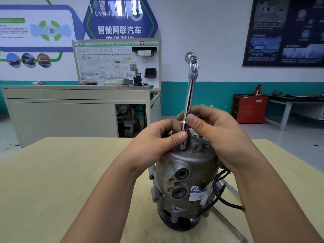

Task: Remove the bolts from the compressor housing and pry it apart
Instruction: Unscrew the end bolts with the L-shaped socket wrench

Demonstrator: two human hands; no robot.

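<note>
A grey metal compressor [184, 174] stands upright on the wooden table [52, 181], its two round ports facing me and a white label on its right side. A chrome socket wrench [190, 95] stands nearly vertical, its socket seated on the top of the housing where a bolt is hidden. My left hand [157, 142] pinches the socket end low on the shaft. My right hand [215, 130] pinches the shaft just above it, fingers curled round it, palm against the housing's upper right.
Black cables [220, 193] loop off the compressor's right side. A long metal bar [229, 223] lies on the table behind it to the right. Beyond the table stand a grey training bench [75, 109], a red cabinet [249, 109] and another workbench.
</note>
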